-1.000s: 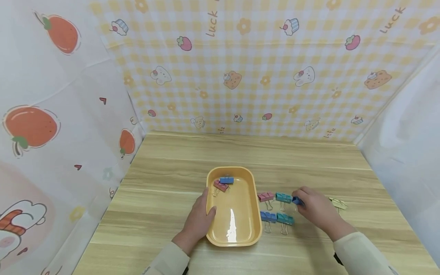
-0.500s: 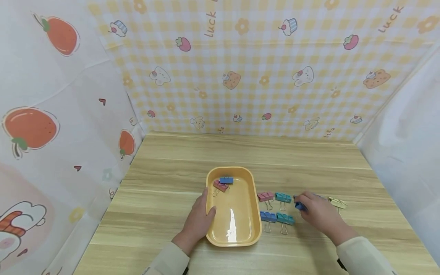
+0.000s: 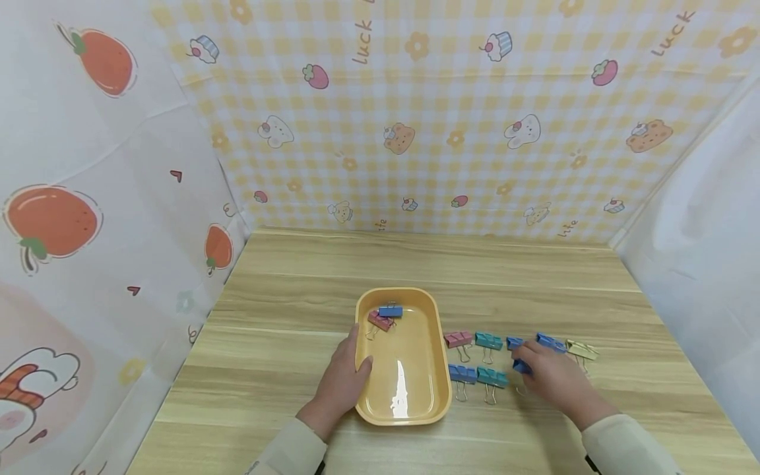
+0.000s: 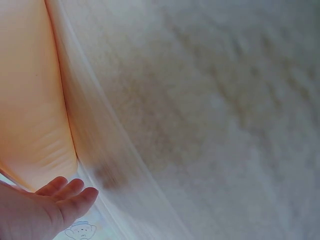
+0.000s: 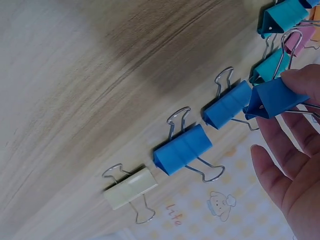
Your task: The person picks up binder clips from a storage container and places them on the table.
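Note:
My right hand [image 3: 555,376] pinches a blue binder clip [image 5: 277,97] between thumb and fingers, just in front of the clip row. Behind it lie two more blue binder clips, one [image 5: 227,105] by the fingertips and one [image 5: 183,148] beside a pale yellow binder clip [image 5: 131,187]. My left hand [image 3: 341,376] holds the left side of a yellow-orange tray [image 3: 444,369], thumb over the rim, fingers along the outer wall. Inside the tray, at its far left, a blue binder clip [image 3: 390,311] overlaps a pink binder clip [image 3: 378,321].
Right of the tray sit a pink binder clip [image 3: 458,339], a teal binder clip [image 3: 489,340], a blue-violet binder clip [image 3: 462,374] and another teal binder clip [image 3: 492,377]. Patterned cloth [image 3: 436,165] stands behind the wood-grain table [image 3: 297,277].
My right hand has drawn the blue binder clip toward me, out in front of the back row, uncovering the blue clips behind it. The left hand and tray stay put.

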### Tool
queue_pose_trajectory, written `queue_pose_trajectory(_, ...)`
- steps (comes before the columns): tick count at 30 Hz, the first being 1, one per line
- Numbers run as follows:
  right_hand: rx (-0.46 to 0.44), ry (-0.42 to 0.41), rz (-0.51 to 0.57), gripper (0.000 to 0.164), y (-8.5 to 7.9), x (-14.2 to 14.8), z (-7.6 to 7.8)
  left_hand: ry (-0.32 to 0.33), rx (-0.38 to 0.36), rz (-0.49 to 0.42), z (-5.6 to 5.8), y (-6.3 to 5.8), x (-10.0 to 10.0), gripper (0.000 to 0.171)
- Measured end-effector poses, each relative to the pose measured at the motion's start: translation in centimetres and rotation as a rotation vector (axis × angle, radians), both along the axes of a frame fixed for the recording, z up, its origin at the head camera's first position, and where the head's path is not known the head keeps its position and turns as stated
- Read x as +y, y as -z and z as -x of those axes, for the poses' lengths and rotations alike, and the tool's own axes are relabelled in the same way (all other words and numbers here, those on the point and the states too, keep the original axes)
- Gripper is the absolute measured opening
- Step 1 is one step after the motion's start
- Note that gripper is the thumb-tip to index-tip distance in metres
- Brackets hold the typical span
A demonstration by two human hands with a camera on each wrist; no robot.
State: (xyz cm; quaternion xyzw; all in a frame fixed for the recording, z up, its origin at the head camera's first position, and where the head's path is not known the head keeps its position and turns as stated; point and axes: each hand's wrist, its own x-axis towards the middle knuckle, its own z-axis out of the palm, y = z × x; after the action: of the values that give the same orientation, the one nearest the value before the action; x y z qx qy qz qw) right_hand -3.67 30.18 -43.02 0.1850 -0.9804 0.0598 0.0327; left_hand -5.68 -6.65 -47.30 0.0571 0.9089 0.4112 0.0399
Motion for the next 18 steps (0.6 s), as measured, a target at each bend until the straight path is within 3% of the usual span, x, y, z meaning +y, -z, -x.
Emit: queue_pose_trajectory(18,-0.050,-0.007,0.006,0.033,1.8,0.6,0.0,0.001,-0.002,0.005,-0.1,-0.2,0.0,0.067)
